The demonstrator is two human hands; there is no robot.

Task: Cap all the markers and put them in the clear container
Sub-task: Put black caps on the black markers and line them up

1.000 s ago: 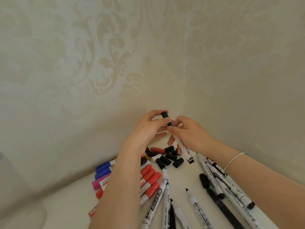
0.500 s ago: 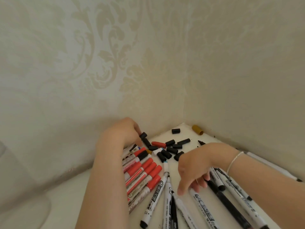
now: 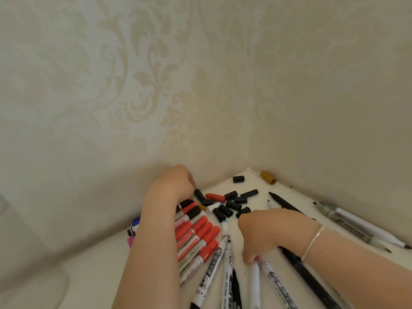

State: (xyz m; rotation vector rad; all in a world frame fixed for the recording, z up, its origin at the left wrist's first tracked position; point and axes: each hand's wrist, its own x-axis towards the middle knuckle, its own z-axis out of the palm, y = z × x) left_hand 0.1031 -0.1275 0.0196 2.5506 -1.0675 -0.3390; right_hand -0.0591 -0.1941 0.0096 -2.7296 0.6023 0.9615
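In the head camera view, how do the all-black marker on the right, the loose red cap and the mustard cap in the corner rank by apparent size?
Largest to smallest:
1. all-black marker, far the longest, though it is also nearest the camera
2. red cap
3. mustard cap, shorter, though it lies farther back, so this gap is unsure

A cream-white tabletop was set into a corner of patterned wallpaper. Loose black caps, one red cap and a mustard cap were scattered near the corner. Red-capped whiteboard markers were laid side by side at left; white-barrelled markers were fanned at the front; grey markers were laid along the right wall.
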